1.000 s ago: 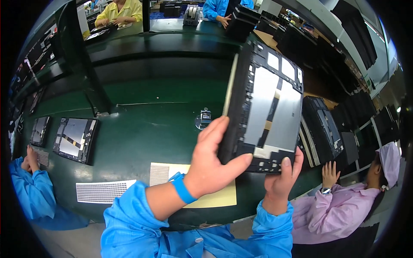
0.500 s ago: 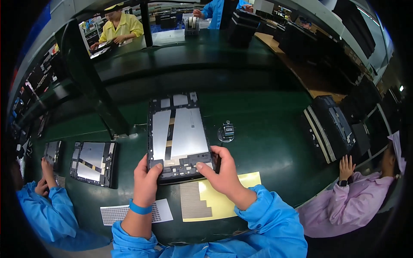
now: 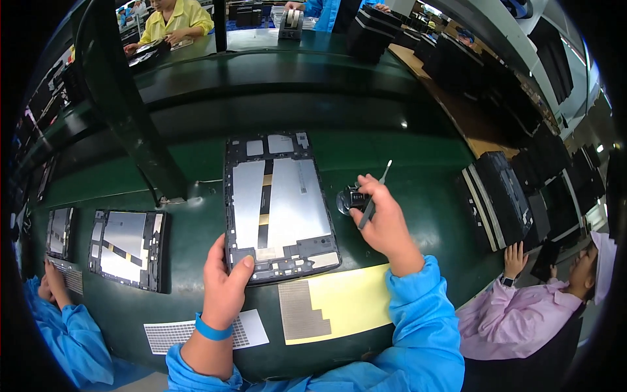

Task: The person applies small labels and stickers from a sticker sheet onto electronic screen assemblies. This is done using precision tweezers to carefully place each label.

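Note:
An opened tablet (image 3: 297,202) with silver plates and a black frame lies in front of me, its inside facing up. My left hand (image 3: 226,277) grips its lower left corner, thumb on the frame. To the right of the tablet, my right hand (image 3: 385,222) is closed round a slim dark stick-like tool (image 3: 368,214), whose pale tip points up and away. Beside those fingers stands a small clear round container (image 3: 341,203) with a dark top, partly covered by the hand. I cannot tell whether they touch it.
Below the tablet lie a yellow sheet (image 3: 356,304) with grey strips and a white label sheet (image 3: 251,328). Another opened tablet (image 3: 124,245) sits to the left. Black stacks (image 3: 499,199) stand at the right by a person in pink (image 3: 522,320). A green post (image 3: 124,111) rises far left.
My right hand has left the tablet and moved right and away to the small container, with the slim tool now showing in it. My left hand still holds the tablet.

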`<act>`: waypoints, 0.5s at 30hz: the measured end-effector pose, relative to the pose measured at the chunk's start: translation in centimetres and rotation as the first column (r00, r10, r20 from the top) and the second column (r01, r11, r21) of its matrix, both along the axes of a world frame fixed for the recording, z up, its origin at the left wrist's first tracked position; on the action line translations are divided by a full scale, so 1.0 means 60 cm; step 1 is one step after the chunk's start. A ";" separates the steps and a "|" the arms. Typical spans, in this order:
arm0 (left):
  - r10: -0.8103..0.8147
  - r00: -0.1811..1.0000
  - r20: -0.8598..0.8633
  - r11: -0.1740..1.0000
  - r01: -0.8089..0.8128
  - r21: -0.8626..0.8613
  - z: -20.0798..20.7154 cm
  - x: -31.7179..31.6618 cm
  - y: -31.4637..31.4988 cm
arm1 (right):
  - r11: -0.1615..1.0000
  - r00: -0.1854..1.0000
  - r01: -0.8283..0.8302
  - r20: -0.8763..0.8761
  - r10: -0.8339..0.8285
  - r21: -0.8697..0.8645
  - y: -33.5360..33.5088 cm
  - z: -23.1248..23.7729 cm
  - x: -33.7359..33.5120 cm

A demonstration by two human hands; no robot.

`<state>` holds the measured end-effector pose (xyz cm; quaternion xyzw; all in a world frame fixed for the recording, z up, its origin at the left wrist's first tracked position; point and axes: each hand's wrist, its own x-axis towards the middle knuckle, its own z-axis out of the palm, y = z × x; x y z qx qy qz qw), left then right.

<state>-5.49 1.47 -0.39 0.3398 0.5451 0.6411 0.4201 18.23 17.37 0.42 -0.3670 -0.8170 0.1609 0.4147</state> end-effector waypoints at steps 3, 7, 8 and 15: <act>0.007 1.000 0.024 1.000 -0.007 0.018 -0.001 0.003 0.000 | 1.000 0.997 -0.026 0.076 0.024 0.016 0.014 -0.007 -0.002; 0.011 0.999 0.033 1.000 -0.012 0.022 0.002 -0.001 0.002 | 1.000 0.992 -0.004 0.128 0.003 0.006 0.016 -0.012 -0.013; 0.011 1.000 0.026 1.000 -0.011 0.022 0.003 -0.002 0.003 | 0.999 0.990 0.016 0.140 -0.020 0.031 0.018 -0.014 -0.013; 0.002 1.000 -0.012 1.000 -0.002 0.027 0.007 -0.004 0.005 | 0.999 0.994 -0.023 0.111 0.020 0.022 0.027 -0.028 -0.011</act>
